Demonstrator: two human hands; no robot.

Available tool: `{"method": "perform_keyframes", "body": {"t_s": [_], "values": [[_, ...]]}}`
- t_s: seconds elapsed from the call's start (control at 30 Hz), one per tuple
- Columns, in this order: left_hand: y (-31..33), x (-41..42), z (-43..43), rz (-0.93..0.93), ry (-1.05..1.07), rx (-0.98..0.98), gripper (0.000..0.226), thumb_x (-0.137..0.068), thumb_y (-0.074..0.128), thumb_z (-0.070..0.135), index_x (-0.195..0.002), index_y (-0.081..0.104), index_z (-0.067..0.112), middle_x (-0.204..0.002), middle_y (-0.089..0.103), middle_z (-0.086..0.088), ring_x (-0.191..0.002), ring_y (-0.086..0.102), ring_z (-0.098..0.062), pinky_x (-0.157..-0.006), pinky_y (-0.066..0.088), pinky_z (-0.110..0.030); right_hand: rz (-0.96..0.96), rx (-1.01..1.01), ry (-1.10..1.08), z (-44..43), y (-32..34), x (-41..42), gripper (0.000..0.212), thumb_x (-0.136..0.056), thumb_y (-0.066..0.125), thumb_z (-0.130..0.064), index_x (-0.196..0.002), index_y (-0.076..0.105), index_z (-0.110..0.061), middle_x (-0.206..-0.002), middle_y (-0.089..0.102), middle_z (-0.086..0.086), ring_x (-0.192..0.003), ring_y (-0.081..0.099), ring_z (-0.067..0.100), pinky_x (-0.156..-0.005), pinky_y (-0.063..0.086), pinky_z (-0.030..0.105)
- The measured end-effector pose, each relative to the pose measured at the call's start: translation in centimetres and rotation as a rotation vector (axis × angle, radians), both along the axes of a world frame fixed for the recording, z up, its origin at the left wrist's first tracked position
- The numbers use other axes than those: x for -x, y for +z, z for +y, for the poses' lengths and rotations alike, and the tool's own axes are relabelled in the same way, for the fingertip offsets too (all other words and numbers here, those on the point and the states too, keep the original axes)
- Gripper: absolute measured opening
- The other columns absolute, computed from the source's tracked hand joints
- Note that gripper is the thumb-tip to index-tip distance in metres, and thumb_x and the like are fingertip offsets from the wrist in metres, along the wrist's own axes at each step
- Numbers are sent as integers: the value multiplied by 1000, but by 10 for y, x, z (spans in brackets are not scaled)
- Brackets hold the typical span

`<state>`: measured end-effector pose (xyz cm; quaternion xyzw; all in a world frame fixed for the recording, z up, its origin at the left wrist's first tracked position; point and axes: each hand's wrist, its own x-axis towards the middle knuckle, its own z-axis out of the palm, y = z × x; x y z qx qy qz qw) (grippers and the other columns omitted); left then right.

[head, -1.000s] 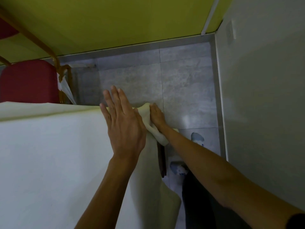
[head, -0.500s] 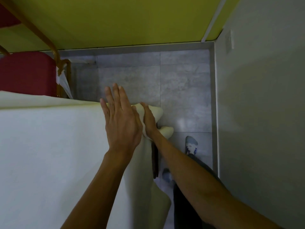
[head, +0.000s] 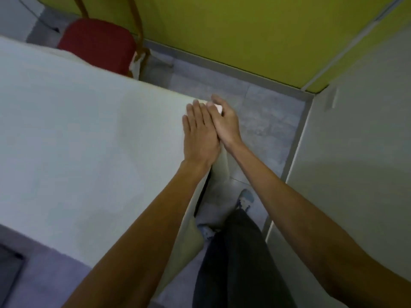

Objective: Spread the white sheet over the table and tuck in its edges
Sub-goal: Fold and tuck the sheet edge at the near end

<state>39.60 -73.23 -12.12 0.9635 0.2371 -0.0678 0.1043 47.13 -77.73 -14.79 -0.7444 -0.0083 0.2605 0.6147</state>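
The white sheet [head: 89, 141] lies flat over the table and fills the left half of the view. Its far right corner is bunched, and a flap [head: 219, 172] hangs down the table's right side. My left hand [head: 200, 134] rests flat on the sheet at that corner, fingers spread. My right hand [head: 226, 121] sits just beyond it at the corner, fingers curled around the bunched white cloth [head: 219, 107]. The two hands touch. The table itself is hidden under the sheet.
A red chair [head: 97, 45] with a wooden frame stands behind the table at the upper left. A yellow-green wall [head: 244, 30] and a white wall [head: 355, 152] close in the grey tiled floor [head: 262, 121]. My dark trouser leg [head: 233, 252] and shoe [head: 245, 198] are beside the table.
The view has swung left and tilted, so more of the sheet shows. My right hand has moved up from the hanging flap onto the corner, next to my left hand.
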Motion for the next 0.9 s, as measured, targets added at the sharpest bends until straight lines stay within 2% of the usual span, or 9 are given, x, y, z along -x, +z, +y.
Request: {"method": "perform_keyframes", "body": {"t_s": [0.07,0.17,0.27,0.33,0.47,0.6,0.73,0.8,0.9], "values": [[-1,49,-6,21,5,-1,71,-104,39,29,-155,-1,-2,-164,-3,-23,-152,-5,-38,-124,2,-49,-139,165,66,1,10,16,62,-102,52,-39,-152,39,-4,-150,51,16,-137,49,26,-116,37,35],[-5,120,-21,-29,51,-14,75,-97,55,13,-154,10,-5,-163,7,-25,-152,6,-39,-124,11,-50,-449,422,188,4,23,35,65,-105,47,-27,-156,20,4,-164,22,24,-154,19,35,-127,13,38],[-4,184,-34,-11,127,36,72,-98,58,14,-154,16,-3,-163,11,-22,-152,8,-36,-123,12,-49,-888,668,494,7,29,70,63,-102,47,-23,-157,25,-1,-165,21,23,-154,16,41,-125,4,51],[2,234,-40,26,182,81,75,-98,60,24,-155,17,-1,-164,12,-19,-152,8,-34,-123,14,-49,-1070,599,734,6,26,98,60,-101,49,-23,-155,31,-4,-162,29,22,-152,23,42,-125,11,54],[7,340,-56,45,307,92,83,-93,65,34,-154,21,-1,-163,14,-19,-152,13,-34,-120,23,-53,-1171,523,1044,0,24,139,56,-105,45,-29,-154,35,-5,-159,36,22,-147,33,41,-120,27,56],[9,402,-75,99,463,106,73,-100,43,44,-155,21,0,-164,12,-17,-152,12,-32,-116,31,-55,-1078,497,1183,11,33,153,61,-103,39,-33,-156,30,-6,-162,29,22,-151,25,41,-122,22,60],[9,362,-64,26,497,49,87,-95,44,58,-154,20,-2,-163,12,-21,-152,9,-36,-122,15,-57,-1146,366,1486,47,36,180,71,-103,34,-49,-157,26,-4,-166,21,21,-154,16,38,-125,14,56],[7,327,-51,-43,493,61,94,-93,47,62,-155,18,-1,-164,9,-20,-153,5,-35,-124,8,-52,-1200,280,1629,61,32,200,67,-105,32,-45,-156,27,-2,-165,22,21,-155,16,37,-125,15,56],[0,306,-52,-62,598,59,89,-92,54,55,-155,21,1,-163,13,-20,-153,8,-33,-124,11,-49,-1246,150,1765,75,20,218,60,-108,27,-37,-157,26,-3,-166,22,19,-156,15,34,-124,15,58]]}}
